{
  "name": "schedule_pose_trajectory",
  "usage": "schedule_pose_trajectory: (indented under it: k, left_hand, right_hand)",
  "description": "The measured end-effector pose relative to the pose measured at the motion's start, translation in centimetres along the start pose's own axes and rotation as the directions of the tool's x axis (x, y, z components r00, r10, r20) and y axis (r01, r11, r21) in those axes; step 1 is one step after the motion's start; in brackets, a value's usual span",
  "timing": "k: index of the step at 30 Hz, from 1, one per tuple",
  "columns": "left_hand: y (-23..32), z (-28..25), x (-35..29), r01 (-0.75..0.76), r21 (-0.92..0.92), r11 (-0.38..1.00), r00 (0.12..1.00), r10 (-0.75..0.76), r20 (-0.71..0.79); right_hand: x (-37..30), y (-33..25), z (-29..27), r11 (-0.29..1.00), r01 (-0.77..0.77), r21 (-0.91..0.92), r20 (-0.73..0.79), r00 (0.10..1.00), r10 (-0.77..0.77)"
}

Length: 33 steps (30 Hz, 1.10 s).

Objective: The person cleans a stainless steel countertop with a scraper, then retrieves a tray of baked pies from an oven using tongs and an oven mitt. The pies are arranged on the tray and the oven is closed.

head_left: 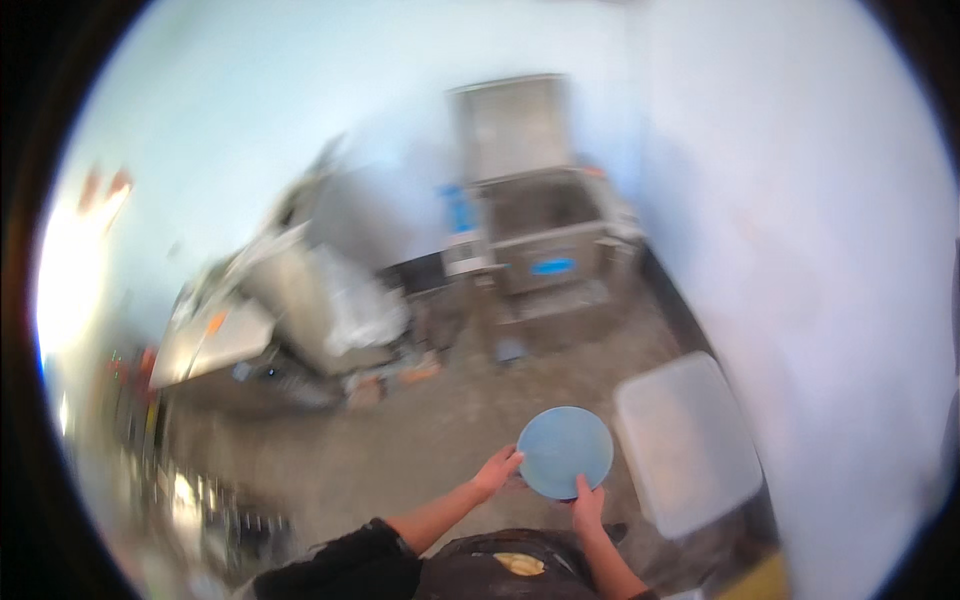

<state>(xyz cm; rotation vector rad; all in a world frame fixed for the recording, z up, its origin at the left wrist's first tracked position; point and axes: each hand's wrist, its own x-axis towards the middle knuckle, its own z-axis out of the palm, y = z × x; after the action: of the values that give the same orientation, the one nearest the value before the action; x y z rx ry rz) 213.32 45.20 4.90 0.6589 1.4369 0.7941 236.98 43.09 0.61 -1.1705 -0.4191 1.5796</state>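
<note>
A round, flat, pale blue plate [566,452] is held out in front of my body, low in the view. My left hand [497,468] grips its left edge. At the near edge, my right hand [587,502] holds it with the thumb lying on the upper face; the other fingers are hidden underneath. Nothing rests on the plate. Just right of it on the floor stands a large translucent white plastic bin [690,445] with a lid-like top, apart from my hands.
Against the far wall stands a grey box-shaped machine [550,260] with its lid raised. Left of it lie a heap of sacks and plastic sheeting [340,300] and a light board [215,340]. A white wall [830,300] runs along the right. Much is motion-blurred.
</note>
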Motion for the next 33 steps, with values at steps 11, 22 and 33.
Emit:
schedule_pose_trajectory:
  k: [11, 22, 33]
  left_hand:
    - [8.4, -31.4, -14.5, -0.1, 0.514, 0.852, 0.91, 0.288, -0.3]
    - [12.9, -58.3, -12.4, -0.372, 0.05, 0.927, 0.041, 0.07, -0.997]
    - [5.9, -83.5, -15.1, -0.772, -0.093, 0.629, -0.087, -0.249, -0.965]
  right_hand:
    - [4.7, 2.7, 35.4, 0.257, 0.828, -0.499, 0.859, 0.432, 0.276]
    - [-0.2, 23.9, 75.8, 0.315, 0.91, -0.269, 0.961, 0.273, 0.032]
    - [-12.7, 41.5, 104.1, 0.427, 0.794, 0.433, 0.821, -0.543, 0.177]
